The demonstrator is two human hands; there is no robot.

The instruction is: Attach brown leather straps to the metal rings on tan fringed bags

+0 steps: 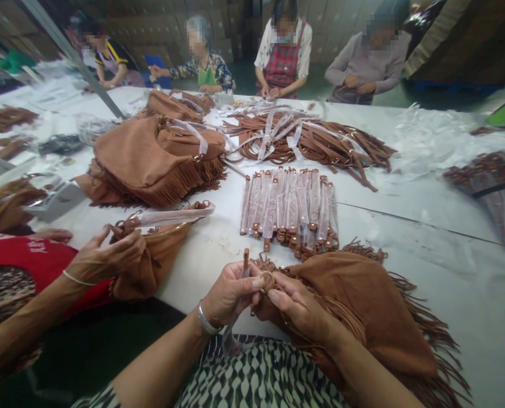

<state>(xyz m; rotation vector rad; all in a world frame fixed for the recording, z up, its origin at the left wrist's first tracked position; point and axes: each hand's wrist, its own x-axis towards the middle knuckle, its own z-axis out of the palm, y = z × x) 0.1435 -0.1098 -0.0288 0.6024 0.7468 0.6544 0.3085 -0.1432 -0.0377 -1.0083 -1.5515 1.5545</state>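
My left hand (229, 294), with a silver bracelet at the wrist, closes around a brown bag strap (246, 256). Its tip sticks up above the fingers, and a plastic-wrapped length (232, 334) hangs below. Close against it, my right hand (301, 309) pinches a gold-coloured metal ring (266, 280) at the edge of a brown fringed bag (363, 300). The left thumb also touches the ring. The bag lies on its side under my right forearm, its fringe spread to the right. Whether the strap passes through the ring is hard to see.
Plastic-wrapped short straps (292, 204) lie in a row ahead. Long brown straps (303, 139) and stacked fringed bags (150, 156) are behind them. At left, a co-worker's hand (120, 255) handles another bag (150, 260). Several people stand across the white table (383, 226).
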